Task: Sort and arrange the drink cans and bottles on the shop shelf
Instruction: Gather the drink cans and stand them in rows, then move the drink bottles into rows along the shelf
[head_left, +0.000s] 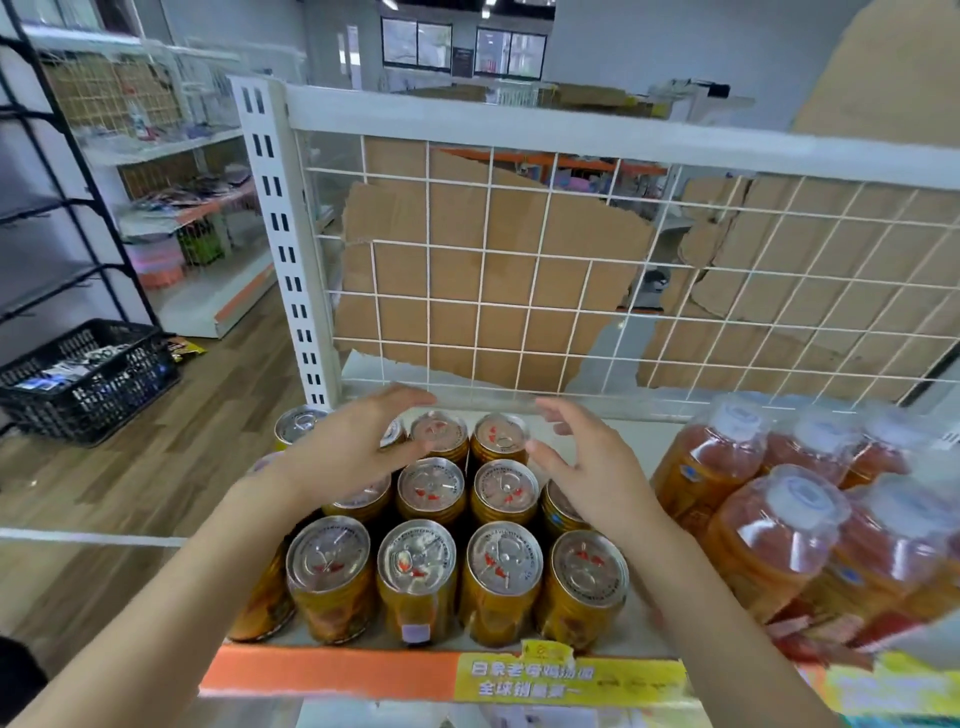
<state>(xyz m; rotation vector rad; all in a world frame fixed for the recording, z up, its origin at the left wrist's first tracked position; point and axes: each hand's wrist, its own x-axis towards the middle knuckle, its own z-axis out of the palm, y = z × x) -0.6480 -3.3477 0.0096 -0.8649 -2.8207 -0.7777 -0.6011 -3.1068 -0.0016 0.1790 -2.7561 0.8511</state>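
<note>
Orange edging (322, 670) with a yellow label (571, 680) runs along the front lip of the shelf (644, 631), right under the person's 2 forearms. Behind it stand the cans (417, 577), gold-sided with silver pull-tab tops, packed upright in tight rows on the left part of the shelf. 4 full tops show in the front row, and another can sits partly hidden under the left forearm.

Over the back rows, the left hand (353, 452) is held with fingers straight and slightly spread, palm turned inward, covering some tops. The right hand (587, 467) faces it from the other side of the group, fingers loosely fanned and a little curved. Neither hand grips anything. Whether they touch the cans cannot be told.

Just right of the cans are the bottles (779, 525), filled with orange drink and topped with pale caps, blurred and crowded together.

At the back of the shelf is a white wire grid (519, 306) with torn cardboard (493, 228) behind it. On the wooden floor to the left sits a black crate (88, 379).
</note>
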